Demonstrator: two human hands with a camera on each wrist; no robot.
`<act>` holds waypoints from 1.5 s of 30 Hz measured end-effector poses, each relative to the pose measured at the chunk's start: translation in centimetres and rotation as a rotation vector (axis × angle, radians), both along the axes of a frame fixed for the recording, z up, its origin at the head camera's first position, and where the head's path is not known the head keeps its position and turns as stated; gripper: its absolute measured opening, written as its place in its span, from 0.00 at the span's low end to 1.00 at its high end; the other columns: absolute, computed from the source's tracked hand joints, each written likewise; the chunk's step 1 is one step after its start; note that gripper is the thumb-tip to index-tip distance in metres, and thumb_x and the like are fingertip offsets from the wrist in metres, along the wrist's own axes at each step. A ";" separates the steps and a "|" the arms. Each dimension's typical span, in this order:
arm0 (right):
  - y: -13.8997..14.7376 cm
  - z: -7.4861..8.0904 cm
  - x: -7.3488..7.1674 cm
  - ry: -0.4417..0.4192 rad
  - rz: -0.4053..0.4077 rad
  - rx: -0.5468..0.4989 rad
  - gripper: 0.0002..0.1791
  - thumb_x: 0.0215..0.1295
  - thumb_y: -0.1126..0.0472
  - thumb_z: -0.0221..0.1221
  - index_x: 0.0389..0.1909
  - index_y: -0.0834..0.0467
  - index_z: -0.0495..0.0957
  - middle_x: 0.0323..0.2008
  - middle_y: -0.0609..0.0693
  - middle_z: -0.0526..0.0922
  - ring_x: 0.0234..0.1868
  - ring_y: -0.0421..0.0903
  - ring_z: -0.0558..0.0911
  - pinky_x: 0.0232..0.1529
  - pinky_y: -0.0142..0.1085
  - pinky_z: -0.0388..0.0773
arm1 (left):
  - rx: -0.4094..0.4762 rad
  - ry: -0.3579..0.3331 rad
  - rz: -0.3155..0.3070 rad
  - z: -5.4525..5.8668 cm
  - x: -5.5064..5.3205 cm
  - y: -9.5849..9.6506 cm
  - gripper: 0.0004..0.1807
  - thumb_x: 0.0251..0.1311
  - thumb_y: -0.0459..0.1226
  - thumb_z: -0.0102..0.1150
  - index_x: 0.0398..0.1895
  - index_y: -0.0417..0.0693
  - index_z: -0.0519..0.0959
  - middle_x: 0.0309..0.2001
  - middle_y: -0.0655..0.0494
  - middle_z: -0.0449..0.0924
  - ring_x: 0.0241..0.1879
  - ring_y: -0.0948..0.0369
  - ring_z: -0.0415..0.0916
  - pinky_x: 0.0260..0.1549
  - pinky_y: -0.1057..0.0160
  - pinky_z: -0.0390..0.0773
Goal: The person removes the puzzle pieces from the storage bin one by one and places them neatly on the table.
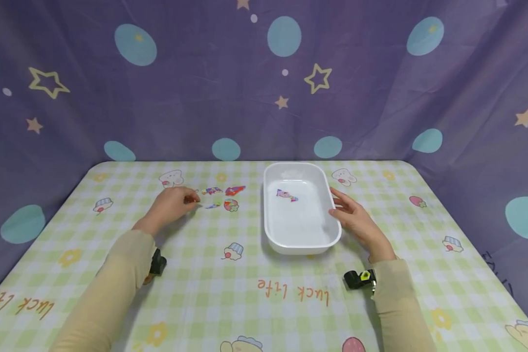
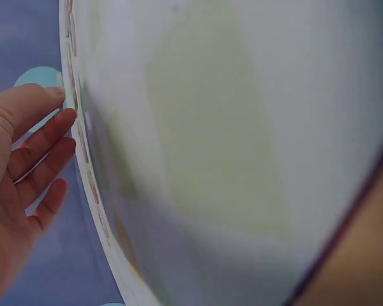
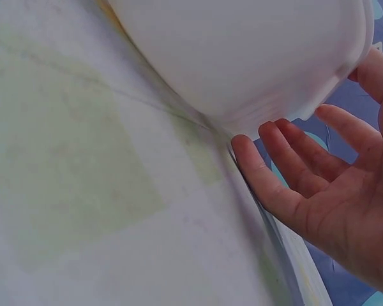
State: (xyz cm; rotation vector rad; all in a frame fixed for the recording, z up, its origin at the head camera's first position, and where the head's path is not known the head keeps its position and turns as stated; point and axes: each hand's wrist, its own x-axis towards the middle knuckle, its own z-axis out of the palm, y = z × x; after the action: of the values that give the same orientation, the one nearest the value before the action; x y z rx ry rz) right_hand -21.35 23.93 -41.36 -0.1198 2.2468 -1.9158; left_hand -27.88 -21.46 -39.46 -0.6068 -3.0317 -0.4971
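A white plastic tub (image 1: 302, 210) stands right of centre on the table, with one small wrapped candy (image 1: 287, 195) in a pink wrapper lying in it. My right hand (image 1: 356, 220) holds the tub's right side. In the right wrist view its fingers (image 3: 281, 153) bear on the outer wall, with the thumb at the rim. My left hand (image 1: 171, 205) is low over the left half, its thumb and forefinger pinching the end of a pale wrapped candy (image 1: 212, 206). Its grip is small and partly hidden. Close by lie a purple wrapped candy (image 1: 211, 190) and a red one (image 1: 235, 190).
A green-checked tablecloth (image 1: 180, 293) with printed strawberries, cupcakes and lettering covers the table. A purple curtain (image 1: 224, 98) with stars hangs behind it. Each wrist carries a black camera mount, such as the right mount (image 1: 358, 279).
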 end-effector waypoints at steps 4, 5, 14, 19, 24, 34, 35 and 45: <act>0.0 0.0 -0.1 0.004 -0.010 -0.003 0.36 0.61 0.61 0.56 0.69 0.48 0.53 0.63 0.61 0.61 0.52 0.42 0.71 0.44 0.31 0.75 | -0.035 -0.011 0.002 0.3 0.0 0.1 0.06 0.54 0.36 0.59 0.35 0.48 0.82 0.37 0.50 0.82 0.35 0.57 0.77 0.39 0.55 0.73; 0.0 0.0 -0.1 0.004 -0.014 -0.003 0.36 0.61 0.61 0.56 0.69 0.48 0.53 0.62 0.61 0.62 0.51 0.40 0.72 0.44 0.31 0.75 | -0.045 -0.016 0.002 0.3 0.0 0.2 0.06 0.54 0.37 0.60 0.34 0.48 0.82 0.37 0.50 0.82 0.35 0.57 0.77 0.38 0.55 0.73; -0.1 -0.1 -0.2 0.004 -0.017 -0.006 0.36 0.60 0.61 0.56 0.68 0.46 0.55 0.62 0.58 0.63 0.51 0.38 0.72 0.45 0.32 0.74 | -0.102 -0.035 0.012 0.5 -0.3 0.1 0.04 0.53 0.38 0.61 0.32 0.51 0.81 0.31 0.56 0.79 0.30 0.60 0.73 0.31 0.57 0.71; 0.0 0.0 -0.2 0.009 -0.014 -0.006 0.36 0.60 0.61 0.56 0.68 0.46 0.54 0.62 0.58 0.63 0.51 0.39 0.72 0.45 0.32 0.74 | -0.126 -0.028 -0.002 1.0 -0.3 0.0 0.05 0.52 0.38 0.61 0.33 0.50 0.81 0.30 0.56 0.78 0.29 0.60 0.73 0.30 0.58 0.70; 0.0 -0.1 -0.1 -0.001 -0.020 0.012 0.36 0.60 0.60 0.57 0.68 0.46 0.54 0.62 0.58 0.63 0.52 0.41 0.71 0.45 0.32 0.74 | -0.119 -0.034 0.012 1.2 -0.3 0.4 0.07 0.53 0.39 0.60 0.34 0.50 0.81 0.31 0.56 0.79 0.29 0.61 0.73 0.31 0.58 0.70; 0.0 -0.5 0.3 -0.011 -0.019 0.012 0.36 0.60 0.59 0.57 0.68 0.46 0.54 0.62 0.58 0.62 0.54 0.44 0.70 0.45 0.33 0.74 | -0.092 0.012 -0.050 2.4 -0.3 3.6 0.09 0.55 0.41 0.58 0.36 0.48 0.82 0.32 0.56 0.80 0.28 0.61 0.73 0.32 0.58 0.70; 0.0 -0.5 0.3 -0.011 -0.017 0.010 0.36 0.60 0.59 0.57 0.69 0.46 0.54 0.63 0.58 0.62 0.55 0.45 0.70 0.45 0.33 0.74 | -0.093 0.014 -0.056 2.6 -0.4 4.0 0.09 0.55 0.41 0.58 0.36 0.49 0.82 0.32 0.56 0.80 0.28 0.61 0.73 0.32 0.58 0.70; -0.1 -0.3 0.1 -0.005 -0.020 0.017 0.36 0.60 0.59 0.57 0.69 0.46 0.54 0.63 0.59 0.62 0.58 0.50 0.68 0.46 0.33 0.73 | -0.092 0.023 -0.125 4.8 -1.2 8.4 0.09 0.56 0.44 0.57 0.36 0.53 0.81 0.34 0.59 0.79 0.31 0.61 0.74 0.38 0.56 0.70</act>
State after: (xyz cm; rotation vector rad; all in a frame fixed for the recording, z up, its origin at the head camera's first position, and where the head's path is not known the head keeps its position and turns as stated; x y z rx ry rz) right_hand -21.24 23.86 -41.62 -0.0909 2.2688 -1.9045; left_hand -29.07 -13.04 -34.64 -0.8042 -3.0220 -0.3524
